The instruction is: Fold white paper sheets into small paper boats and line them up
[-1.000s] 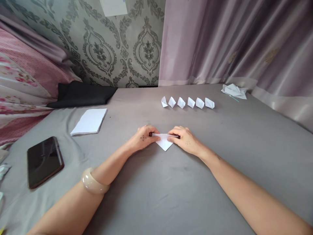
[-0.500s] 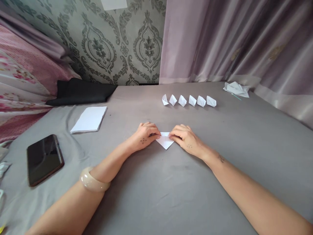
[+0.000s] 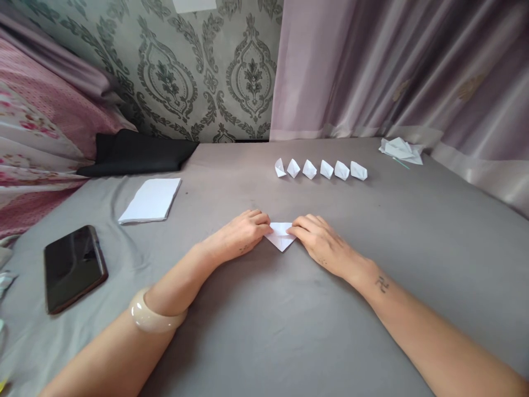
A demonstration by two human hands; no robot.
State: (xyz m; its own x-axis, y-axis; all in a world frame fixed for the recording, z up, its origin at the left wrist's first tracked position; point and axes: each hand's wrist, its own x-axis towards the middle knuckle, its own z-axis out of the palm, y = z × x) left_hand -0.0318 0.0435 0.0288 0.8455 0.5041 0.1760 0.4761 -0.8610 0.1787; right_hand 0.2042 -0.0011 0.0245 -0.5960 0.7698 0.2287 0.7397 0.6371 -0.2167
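Observation:
A small white sheet of folded paper [image 3: 281, 241] lies on the grey cloth in front of me, its lower corner pointing towards me and a flap along its upper edge. My left hand [image 3: 248, 234] pinches its left corner with thumb and fingers closed. At the right corner, my right hand [image 3: 316, 237] grips the paper the same way. Farther back stands a row of several folded white paper pieces [image 3: 309, 170]. The fingertips partly cover both side corners of the paper.
To the left lie a stack of white paper [image 3: 151, 201] and a dark phone or tablet [image 3: 75, 269]. A folded black cloth [image 3: 140, 151] rests at the back left. Crumpled white papers [image 3: 400, 150] and a thin green stick [image 3: 400, 163] are at the back right, by the curtain [image 3: 351, 71].
The upper flap of the paper has come down towards me, showing a wider band. Both hands have turned a little, and my right hand sits slightly farther right.

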